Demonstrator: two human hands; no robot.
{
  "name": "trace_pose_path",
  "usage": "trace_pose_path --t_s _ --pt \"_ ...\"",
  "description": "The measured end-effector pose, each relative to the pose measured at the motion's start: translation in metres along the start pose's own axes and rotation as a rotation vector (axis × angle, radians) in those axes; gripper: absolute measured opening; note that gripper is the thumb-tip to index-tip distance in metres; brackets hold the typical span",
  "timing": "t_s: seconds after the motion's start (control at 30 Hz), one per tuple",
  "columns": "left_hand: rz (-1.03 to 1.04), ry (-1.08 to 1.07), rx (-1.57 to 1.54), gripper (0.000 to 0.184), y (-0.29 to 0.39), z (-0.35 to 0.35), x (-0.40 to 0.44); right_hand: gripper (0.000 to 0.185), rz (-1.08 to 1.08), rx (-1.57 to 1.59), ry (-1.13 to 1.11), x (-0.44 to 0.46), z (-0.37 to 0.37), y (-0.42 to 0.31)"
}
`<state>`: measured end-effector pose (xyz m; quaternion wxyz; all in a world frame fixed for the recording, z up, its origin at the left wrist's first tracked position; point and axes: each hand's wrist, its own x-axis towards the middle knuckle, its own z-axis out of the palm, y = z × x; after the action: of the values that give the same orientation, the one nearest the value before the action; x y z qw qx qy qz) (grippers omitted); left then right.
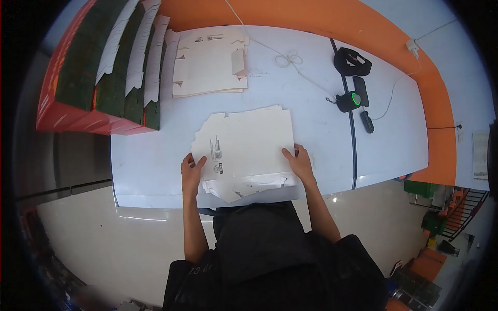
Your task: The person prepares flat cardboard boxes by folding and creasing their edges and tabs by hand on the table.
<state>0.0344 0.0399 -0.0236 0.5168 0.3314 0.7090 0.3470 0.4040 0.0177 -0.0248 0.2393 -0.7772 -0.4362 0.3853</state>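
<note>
A flat white cardboard box blank with black print lies in front of me at the near side of the table. My left hand grips its left edge, thumb on top near the print. On the opposite edge, my right hand holds the blank with the thumb on top and the other fingers around the side. White folded flaps show along the blank's near edge. Farther back lies a stack of similar flat blanks, apart from both hands.
Tall red and green boxes with white cardboard between them stand at the left. At the right of the white table are a black strap-like item, a small round device with a green ring, a phone and cables.
</note>
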Motion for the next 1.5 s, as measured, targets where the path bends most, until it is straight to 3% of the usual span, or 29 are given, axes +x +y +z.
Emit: trace_pose_path --t_s 0.1,0.23,0.43,0.57,0.7,0.73,0.8,1.0,1.07,1.1,1.17,1.27,1.33,1.37,1.5 --pt "-0.178 -0.201 -0.158 0.066 0.004 -0.012 0.006 0.055 -0.065 0.152 -0.028 -0.002 0.000 0.002" --pt "0.131 -0.027 -0.188 0.060 0.016 0.002 -0.022 0.039 -0.223 0.239 0.078 -0.022 -0.002 -0.022" --pt "0.681 0.109 -0.293 0.048 0.061 -0.011 -0.080 0.049 -0.594 0.705 0.226 -0.052 -0.018 -0.053" --pt "0.834 0.000 -0.305 0.048 0.023 0.003 -0.060 0.051 -0.708 0.596 0.154 -0.025 0.007 -0.005" --pt "0.818 0.023 -0.138 0.044 -0.026 0.014 -0.033 0.048 -0.667 0.632 0.181 -0.017 0.027 0.015" --pt "0.794 0.049 -0.176 0.037 -0.027 0.018 -0.030 0.047 -0.627 0.612 0.177 -0.020 0.025 0.014" --pt "0.732 0.096 -0.127 0.041 -0.028 0.022 -0.026 0.044 -0.563 0.578 0.171 -0.018 0.022 0.008" --pt "0.745 0.115 -0.165 0.039 -0.014 0.021 -0.015 0.047 -0.613 0.553 0.232 -0.001 0.031 0.007" --pt "0.777 0.183 -0.124 0.036 0.000 0.021 -0.020 0.049 -0.421 0.652 0.177 -0.013 0.023 -0.016" --pt "0.699 0.126 -0.164 0.039 0.003 0.020 -0.025 0.050 -0.326 0.703 0.150 -0.020 0.014 -0.032" --pt "0.538 0.020 -0.239 0.045 0.003 0.016 -0.035 0.051 -0.277 0.515 0.157 -0.024 -0.006 -0.055" --pt "0.402 0.104 -0.407 0.052 -0.001 0.039 -0.064 0.054 -0.229 0.096 0.142 -0.018 -0.032 -0.081" --pt "0.403 0.246 -0.224 0.043 -0.032 0.062 -0.078 0.056 -0.239 -0.158 0.117 -0.004 -0.041 -0.094" --pt "0.237 0.198 -0.103 0.048 -0.041 0.069 -0.094 0.055 -0.261 -0.252 0.100 0.004 -0.045 -0.100" --pt "0.031 -0.442 0.388 0.060 -0.075 0.066 -0.128 0.050 -0.391 -0.564 -0.051 0.061 -0.044 -0.102"
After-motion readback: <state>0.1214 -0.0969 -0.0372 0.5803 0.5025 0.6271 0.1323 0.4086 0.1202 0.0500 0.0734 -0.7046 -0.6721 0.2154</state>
